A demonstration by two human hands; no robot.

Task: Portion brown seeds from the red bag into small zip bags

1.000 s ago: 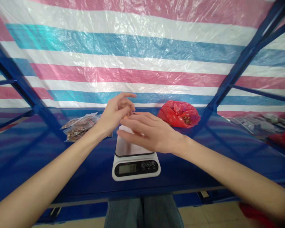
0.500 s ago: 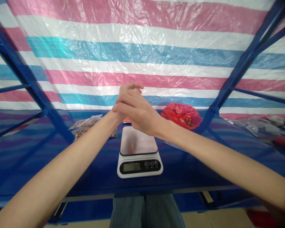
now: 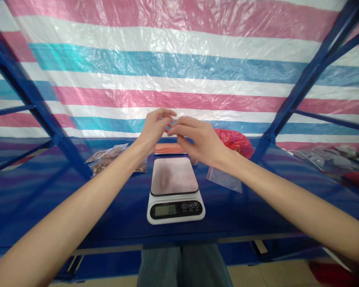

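My left hand is raised above the back of a white kitchen scale, its fingers loosely bent and apart with nothing visible in them. Facing it, my right hand is also bare, with a gap between thumb and bent fingers. The fingertips of both hands meet or nearly touch; which, I cannot tell. The scale's plate carries nothing, and the display reads 0.0. Behind the scale lies a flat orange-faced rectangular object. A small brownish item shows partly under my right hand.
Clear bags of brown pieces lie on the left of the blue shelf. A red plastic bag and a flat clear zip bag are on the right. Blue posts flank the space. A striped sheet hangs behind.
My right hand has come off my left wrist and moved right, so the hands now face each other fingertip to fingertip. The orange-faced object and the zip bag are more exposed.
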